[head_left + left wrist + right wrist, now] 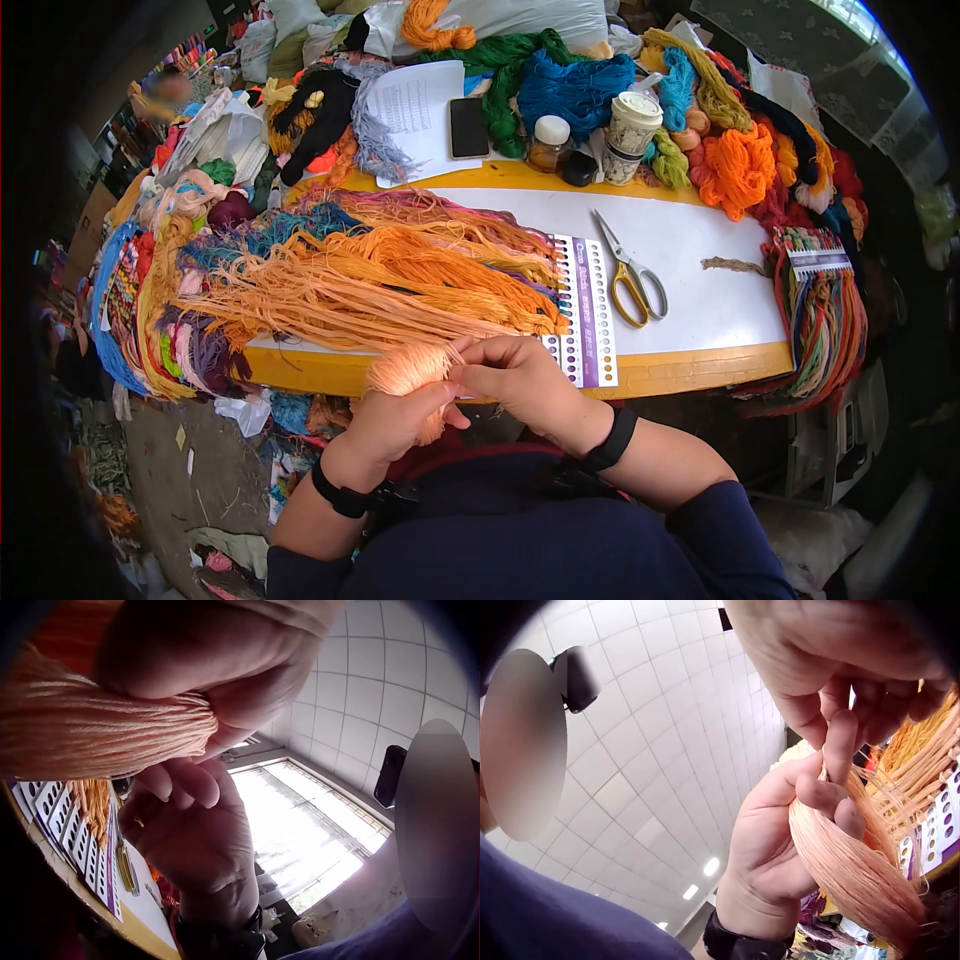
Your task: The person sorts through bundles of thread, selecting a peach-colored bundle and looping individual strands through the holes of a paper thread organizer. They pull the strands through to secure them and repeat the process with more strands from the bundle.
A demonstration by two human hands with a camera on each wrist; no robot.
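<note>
A peach skein of thread [408, 372] is gripped in the left hand [385, 425], just off the table's front edge. In the right wrist view, the left hand [772, 840] has its fingers curled round the skein [855, 877], which hangs down from it. The right hand [530, 385] meets it from the right and pinches strands at the skein's end with thumb and forefinger. From the left wrist view, the right hand [199, 832] lies just beyond the skein [112, 731].
Orange and peach threads [400, 270] spread over the table, fixed to punched cards [585, 310]. Scissors [632, 275] lie right of the cards. A phone [468, 128], a jar [548, 143], a cup [632, 130] and yarn piles line the back. Another threaded card [820, 260] is at the right end.
</note>
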